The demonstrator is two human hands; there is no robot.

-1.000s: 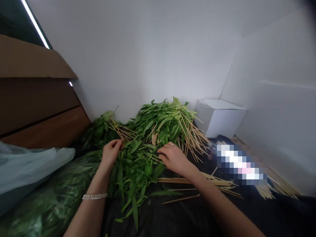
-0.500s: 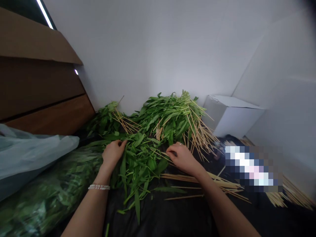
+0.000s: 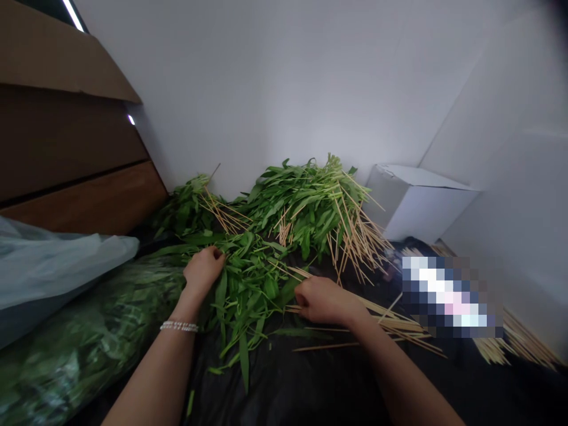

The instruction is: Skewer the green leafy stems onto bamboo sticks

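Loose green leafy stems (image 3: 248,284) lie in a heap between my hands on a black sheet (image 3: 284,390). At the heap's left edge is my left hand (image 3: 205,269), its fingers closed; what they pinch is too small to tell. My right hand (image 3: 320,300) is curled at the right, over the ends of thin wooden sticks (image 3: 390,319), with its fingertips hidden. Behind, a large bundle of greens (image 3: 302,201) has many sticks (image 3: 355,236) in it. A smaller bundle (image 3: 186,204) with sticks lies to its left.
A clear bag of leaves (image 3: 97,337) and a pale plastic bag (image 3: 62,263) lie on the left, below a cardboard box (image 3: 66,130). A white box (image 3: 421,201) stands at the back right. More sticks (image 3: 528,340) lie at the far right.
My right hand has moved down a little, onto the sticks, and its fingers have curled in. My left hand stays by the heap. The view has shifted slightly.
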